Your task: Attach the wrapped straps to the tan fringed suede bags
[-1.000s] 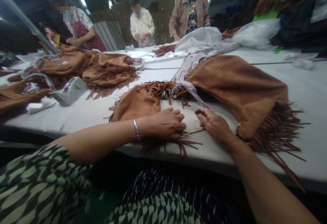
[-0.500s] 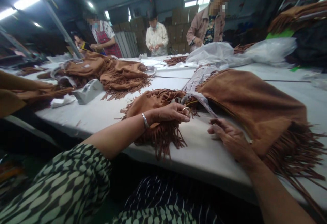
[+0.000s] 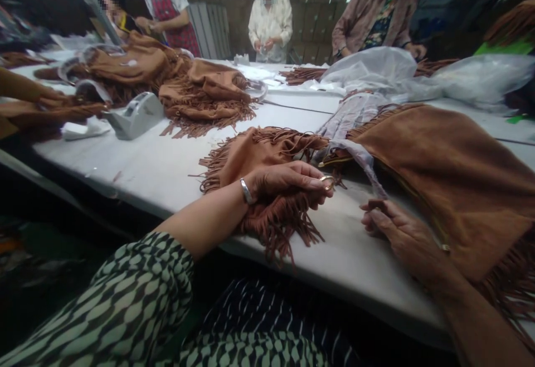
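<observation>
My left hand [image 3: 284,182] is closed, pinching a gold-coloured metal ring [image 3: 327,182] between thumb and fingers. It lies over a small brown fringed suede piece [image 3: 242,160]. To the right, my right hand [image 3: 403,230] is closed on the brown end of a strap wrapped in clear plastic [image 3: 361,158]. That strap stretches up and left from the fingers. The ring and the strap end are apart. Beside and behind my right hand lies a large brown suede bag [image 3: 451,166] with fringe and a gold zip along its near edge.
The white table [image 3: 146,174] carries a grey tape dispenser [image 3: 140,116], white paper [image 3: 86,128], a pile of brown fringed bags [image 3: 200,91] and clear plastic bags [image 3: 371,68]. Several people stand across the table. Another person's hands [image 3: 52,99] work at the left.
My view has tilted downward, so the table and people sit higher in frame. Both hands keep their grips, with the ring and strap end still apart.
</observation>
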`<state>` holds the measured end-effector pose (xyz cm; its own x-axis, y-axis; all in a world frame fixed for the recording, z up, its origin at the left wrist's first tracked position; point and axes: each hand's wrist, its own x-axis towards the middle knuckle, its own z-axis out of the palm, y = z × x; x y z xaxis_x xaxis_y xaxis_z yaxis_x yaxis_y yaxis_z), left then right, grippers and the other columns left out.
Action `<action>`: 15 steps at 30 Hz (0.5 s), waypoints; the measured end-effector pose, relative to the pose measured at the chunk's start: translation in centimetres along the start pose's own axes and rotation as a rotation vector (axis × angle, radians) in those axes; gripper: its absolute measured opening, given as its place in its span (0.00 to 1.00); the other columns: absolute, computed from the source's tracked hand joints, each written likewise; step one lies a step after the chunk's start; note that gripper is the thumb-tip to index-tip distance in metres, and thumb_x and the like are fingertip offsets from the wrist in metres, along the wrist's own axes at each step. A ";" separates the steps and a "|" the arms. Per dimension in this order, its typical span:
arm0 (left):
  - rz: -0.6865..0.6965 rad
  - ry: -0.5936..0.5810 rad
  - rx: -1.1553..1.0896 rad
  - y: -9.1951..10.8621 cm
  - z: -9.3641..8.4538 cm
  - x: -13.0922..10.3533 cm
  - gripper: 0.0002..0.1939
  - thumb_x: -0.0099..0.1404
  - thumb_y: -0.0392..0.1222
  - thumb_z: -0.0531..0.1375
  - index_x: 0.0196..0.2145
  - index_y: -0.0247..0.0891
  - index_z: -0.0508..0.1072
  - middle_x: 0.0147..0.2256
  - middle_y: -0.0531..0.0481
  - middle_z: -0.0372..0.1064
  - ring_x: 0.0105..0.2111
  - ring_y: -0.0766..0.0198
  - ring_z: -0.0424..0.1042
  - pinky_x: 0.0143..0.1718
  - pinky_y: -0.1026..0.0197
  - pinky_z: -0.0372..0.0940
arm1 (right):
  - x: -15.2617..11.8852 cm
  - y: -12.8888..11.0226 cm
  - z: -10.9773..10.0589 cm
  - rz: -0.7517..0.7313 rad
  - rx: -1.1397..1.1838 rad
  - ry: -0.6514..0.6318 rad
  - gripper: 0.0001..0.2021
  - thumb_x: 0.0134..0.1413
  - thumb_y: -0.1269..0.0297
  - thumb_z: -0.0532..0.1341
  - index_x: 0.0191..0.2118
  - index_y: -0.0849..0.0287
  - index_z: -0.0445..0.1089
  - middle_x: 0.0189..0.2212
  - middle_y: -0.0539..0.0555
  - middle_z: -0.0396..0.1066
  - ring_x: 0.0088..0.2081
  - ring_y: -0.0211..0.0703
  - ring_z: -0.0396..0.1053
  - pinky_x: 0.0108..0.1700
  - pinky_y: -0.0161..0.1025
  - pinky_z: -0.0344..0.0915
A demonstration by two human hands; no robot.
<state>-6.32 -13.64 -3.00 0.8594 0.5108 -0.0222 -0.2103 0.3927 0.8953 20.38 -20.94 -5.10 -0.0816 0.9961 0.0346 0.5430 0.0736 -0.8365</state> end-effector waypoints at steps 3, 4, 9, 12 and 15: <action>0.018 0.036 -0.113 -0.3 -0.4 -0.1 0.14 0.55 0.41 0.67 0.38 0.30 0.74 0.39 0.44 0.72 0.34 0.64 0.72 0.39 0.60 0.68 | 0.6 -0.1 0.5 0.081 -0.012 0.050 0.17 0.55 0.49 0.58 0.40 0.57 0.70 0.28 0.56 0.73 0.27 0.44 0.71 0.33 0.38 0.70; 0.025 0.035 -0.144 -0.4 -0.5 -0.2 0.14 0.56 0.41 0.67 0.38 0.30 0.74 0.39 0.43 0.72 0.34 0.63 0.72 0.39 0.59 0.69 | 0.8 -0.1 0.7 0.098 -0.006 0.086 0.18 0.54 0.49 0.58 0.41 0.58 0.70 0.27 0.55 0.73 0.26 0.43 0.71 0.33 0.38 0.70; 0.088 -0.044 -0.207 -0.8 -1.1 -0.1 0.17 0.55 0.42 0.67 0.38 0.27 0.73 0.39 0.41 0.71 0.35 0.61 0.72 0.39 0.59 0.69 | 0.6 0.1 1.2 0.125 -0.007 0.173 0.21 0.49 0.48 0.61 0.43 0.60 0.71 0.29 0.54 0.75 0.29 0.44 0.73 0.38 0.38 0.70; 0.096 -0.041 -0.245 -0.8 -0.9 -0.2 0.15 0.56 0.42 0.66 0.38 0.27 0.73 0.39 0.41 0.71 0.35 0.61 0.72 0.39 0.58 0.69 | 0.4 0.1 1.3 0.102 -0.047 0.176 0.21 0.49 0.49 0.61 0.44 0.58 0.72 0.30 0.55 0.76 0.33 0.47 0.74 0.40 0.40 0.70; 0.108 -0.004 -0.275 -0.7 -0.6 -0.4 0.14 0.56 0.41 0.66 0.36 0.28 0.73 0.38 0.41 0.71 0.35 0.62 0.72 0.38 0.60 0.68 | 0.4 0.0 1.3 0.068 -0.094 0.179 0.20 0.51 0.50 0.60 0.44 0.57 0.72 0.31 0.54 0.77 0.36 0.49 0.75 0.42 0.41 0.69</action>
<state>-6.81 -13.62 -3.87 0.8267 0.5584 0.0690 -0.4188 0.5289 0.7381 19.26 -20.61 -5.82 0.1030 0.9912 0.0830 0.6186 0.0015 -0.7857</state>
